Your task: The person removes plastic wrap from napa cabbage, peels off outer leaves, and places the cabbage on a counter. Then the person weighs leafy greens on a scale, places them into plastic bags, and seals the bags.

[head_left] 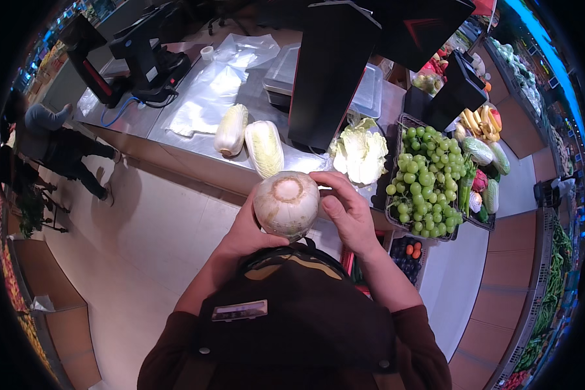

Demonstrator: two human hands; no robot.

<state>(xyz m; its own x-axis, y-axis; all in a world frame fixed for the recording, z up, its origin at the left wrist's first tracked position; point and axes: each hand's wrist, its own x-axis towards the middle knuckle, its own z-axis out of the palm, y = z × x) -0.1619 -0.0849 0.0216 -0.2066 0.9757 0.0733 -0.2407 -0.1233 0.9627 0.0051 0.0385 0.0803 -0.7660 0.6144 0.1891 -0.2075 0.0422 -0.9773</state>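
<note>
A napa cabbage (287, 204), its cut stem end facing up, is held in front of my chest. My left hand (251, 224) grips it from the left, thumb along its lower edge. My right hand (348, 212) is at its upper right, with curled fingers whose tips reach the cabbage's side; the thumb stands apart from it. Just beyond, two more napa cabbages, one (232, 130) tilted and one (264, 148) beside it, lie on the metal counter (168, 146). Loose pale cabbage leaves (360, 151) lie on the counter to the right.
Clear plastic bags (209, 92) and a tape roll (207, 53) lie on the counter. A tall black device (329, 73) stands behind the cabbages. At right are a basket of green grapes (426, 180) and other produce. A person (61, 141) walks at far left.
</note>
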